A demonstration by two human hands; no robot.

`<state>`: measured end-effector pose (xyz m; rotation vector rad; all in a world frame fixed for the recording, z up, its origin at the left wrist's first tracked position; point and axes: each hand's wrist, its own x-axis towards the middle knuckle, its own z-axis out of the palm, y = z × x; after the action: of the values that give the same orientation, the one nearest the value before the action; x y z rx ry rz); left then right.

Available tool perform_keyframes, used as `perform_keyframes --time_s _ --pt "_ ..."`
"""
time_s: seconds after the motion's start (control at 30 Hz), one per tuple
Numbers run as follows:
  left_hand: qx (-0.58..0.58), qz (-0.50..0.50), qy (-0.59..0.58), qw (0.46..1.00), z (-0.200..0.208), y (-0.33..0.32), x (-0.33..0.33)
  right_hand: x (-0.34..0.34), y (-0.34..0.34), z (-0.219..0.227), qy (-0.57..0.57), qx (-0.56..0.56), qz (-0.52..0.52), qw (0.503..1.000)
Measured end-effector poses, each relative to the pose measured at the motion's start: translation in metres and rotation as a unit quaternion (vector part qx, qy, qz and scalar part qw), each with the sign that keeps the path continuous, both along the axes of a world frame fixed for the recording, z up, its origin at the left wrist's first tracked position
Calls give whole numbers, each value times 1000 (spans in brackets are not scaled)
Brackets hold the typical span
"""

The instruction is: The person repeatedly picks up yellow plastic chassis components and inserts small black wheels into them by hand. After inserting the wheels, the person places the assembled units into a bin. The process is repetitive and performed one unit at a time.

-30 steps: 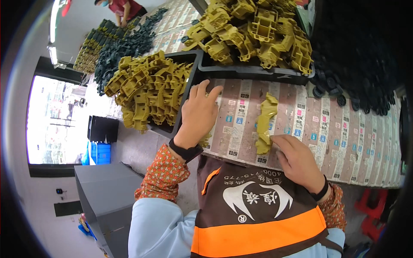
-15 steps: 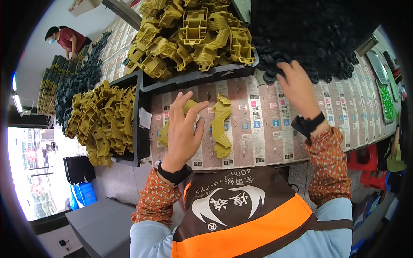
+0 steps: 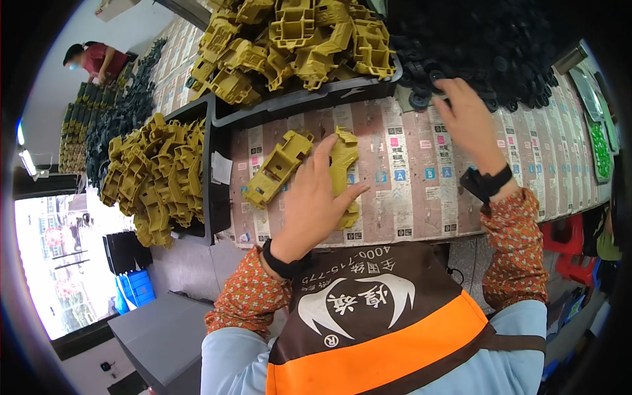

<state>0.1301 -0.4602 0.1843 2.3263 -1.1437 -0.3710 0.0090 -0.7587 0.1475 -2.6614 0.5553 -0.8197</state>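
My left hand [image 3: 315, 201] is over the table with thumb and fingers spread, open. It partly covers a yellow plastic toy car body [image 3: 342, 158], which lies lengthwise beneath it. Left of that hand another yellow toy car body [image 3: 280, 170] lies slanted, its hollow cab showing. My right hand [image 3: 469, 122] reaches to the near edge of a heap of black toy wheels [image 3: 487, 59]. Its thumb and forefinger are apart, close to one black wheel [image 3: 419, 100]; whether the fingertips touch a wheel is unclear. The other fingers are bunched.
A black crate [image 3: 296, 112] piled with yellow bodies stands at the far side; a second crate [image 3: 209, 171] of them is at the left. Green parts [image 3: 599, 151] lie far right. At the far left a person [image 3: 105, 59] works by more piles. Red stools [image 3: 569, 263] stand below right.
My left hand has moved right, from the left body to over the other one, uncovering the left body. My right hand stays by the wheels, slightly farther right.
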Motion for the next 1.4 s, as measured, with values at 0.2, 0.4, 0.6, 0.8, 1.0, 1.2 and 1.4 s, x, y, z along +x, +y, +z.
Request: perform_keyframes --time_s 0.2,0.4,0.6,0.8,1.0,1.2,1.4 --pt "-128 46 308 942 -20 -1 14 27 -6 -22 75 -82 -20 994" --pt "-274 86 660 694 -11 14 21 25 -13 -19 68 -87 -34 993" --pt "-287 39 681 672 -7 10 10 29 -1 -10 73 -40 6 996" --pt "-290 5 720 631 -8 15 11 24 -4 -16 92 -79 17 992" --pt "-246 59 702 665 -8 13 10 -26 21 37 211 489 -27 846" --pt "-217 79 700 675 -14 7 4 -64 49 17 146 179 -4 973" --pt "-266 21 733 625 -7 0 1 -68 60 5 144 198 2 970"
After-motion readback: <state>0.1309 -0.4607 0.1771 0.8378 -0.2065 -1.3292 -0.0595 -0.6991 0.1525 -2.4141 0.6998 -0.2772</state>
